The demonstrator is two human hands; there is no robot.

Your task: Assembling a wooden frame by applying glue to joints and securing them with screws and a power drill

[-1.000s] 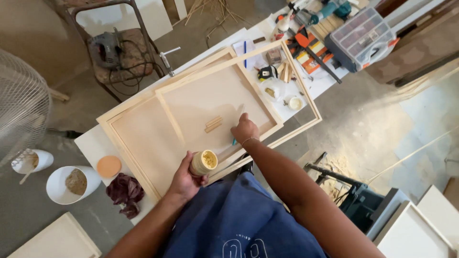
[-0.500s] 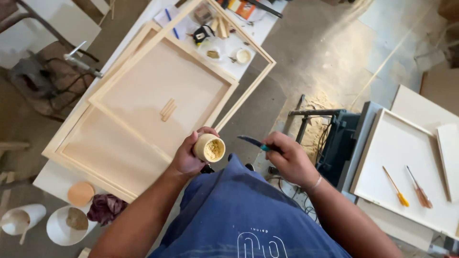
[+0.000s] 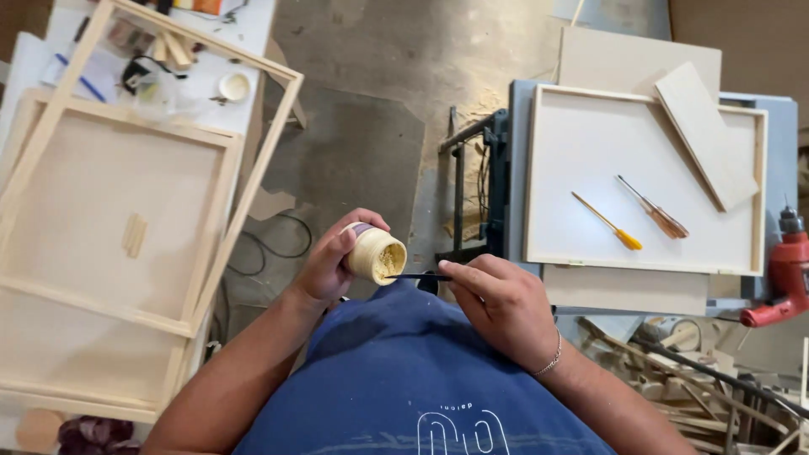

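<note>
Above our blue apron, we hold a small round container [image 3: 376, 254] tipped on its side in our left hand [image 3: 330, 265], fingers wrapped around its wall. Our right hand [image 3: 504, 310] pinches a thin dark tool [image 3: 415, 276] between thumb and fingertips, its tip at the container's open mouth (yellowish paste shows inside). Wooden frames [image 3: 215, 227] lie to our left; two screwdrivers [image 3: 632, 211] rest on a white panel [image 3: 581, 160] to our right.
</note>
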